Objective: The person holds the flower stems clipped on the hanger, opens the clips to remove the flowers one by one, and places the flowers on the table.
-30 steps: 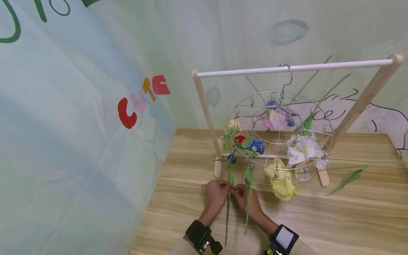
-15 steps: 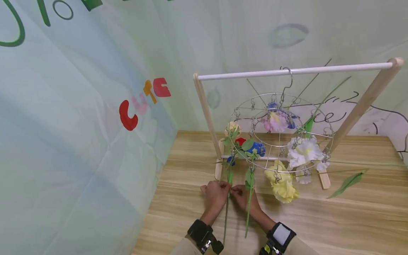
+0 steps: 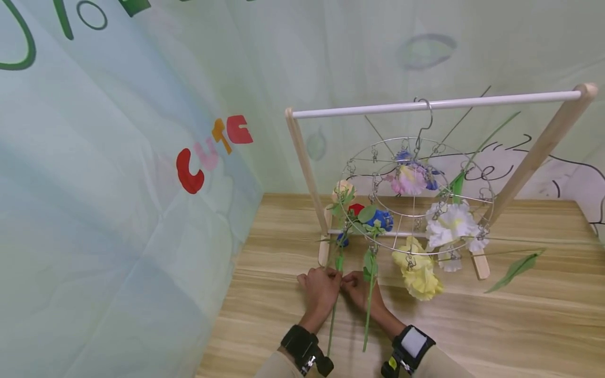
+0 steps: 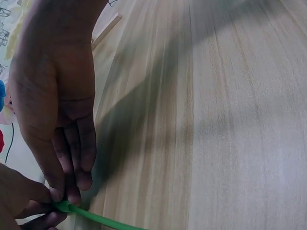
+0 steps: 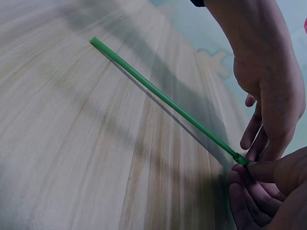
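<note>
A thin green stem (image 3: 332, 320) of an artificial flower hangs below the near left side of a round wire hanger (image 3: 394, 247). My left hand (image 3: 321, 289) pinches this stem at a knot-like green joint. From the other side, the fingertips of my right hand (image 3: 360, 291) pinch at the same spot. Close up, both thumbs meet at the joint (image 5: 240, 159), and the stem (image 4: 110, 222) runs out free below. A second leafy stem (image 3: 367, 315) hangs in front of my right hand. Fingers partly hide the joint.
A wooden stand with a white bar (image 3: 359, 111) carries the hanger. Blue (image 3: 381, 220), white (image 3: 452, 223), yellow (image 3: 419, 273) and pink flowers (image 3: 407, 178) hang from its clips. One leaf (image 3: 515, 270) lies low on the right; a fabric wall (image 3: 142, 236) borders the left.
The lower end of the pinched stem has swung a little left, and less green shows above my fingers. My right wrist has shifted slightly left; both hands stay at the stem.
</note>
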Available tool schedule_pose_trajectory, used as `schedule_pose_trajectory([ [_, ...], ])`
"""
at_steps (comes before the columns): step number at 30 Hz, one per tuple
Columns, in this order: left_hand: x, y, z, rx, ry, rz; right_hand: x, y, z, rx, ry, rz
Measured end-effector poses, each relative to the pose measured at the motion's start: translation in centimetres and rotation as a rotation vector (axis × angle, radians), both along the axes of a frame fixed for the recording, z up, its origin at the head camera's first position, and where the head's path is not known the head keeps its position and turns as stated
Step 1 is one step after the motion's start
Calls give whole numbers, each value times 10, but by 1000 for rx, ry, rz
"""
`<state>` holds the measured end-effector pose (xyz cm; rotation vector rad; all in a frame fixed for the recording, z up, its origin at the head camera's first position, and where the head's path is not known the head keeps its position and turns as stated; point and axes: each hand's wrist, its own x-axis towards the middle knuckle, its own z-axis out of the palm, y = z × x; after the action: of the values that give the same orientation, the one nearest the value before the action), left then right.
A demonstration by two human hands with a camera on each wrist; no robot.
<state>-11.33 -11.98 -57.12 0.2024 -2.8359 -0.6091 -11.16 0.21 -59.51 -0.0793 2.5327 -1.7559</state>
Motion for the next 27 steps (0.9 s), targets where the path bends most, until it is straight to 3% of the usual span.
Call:
schedule_pose_trajectory([
  [10,-1,0,-15,-28,81,-11,-1,3,-3,32,-17,-11],
  [17,0,1,-11,-28,73,-27,3,8,-4,45,45,-19],
  [27,-2,2,-14,-80,85,-33,2,16,-11,64,46,-41],
])
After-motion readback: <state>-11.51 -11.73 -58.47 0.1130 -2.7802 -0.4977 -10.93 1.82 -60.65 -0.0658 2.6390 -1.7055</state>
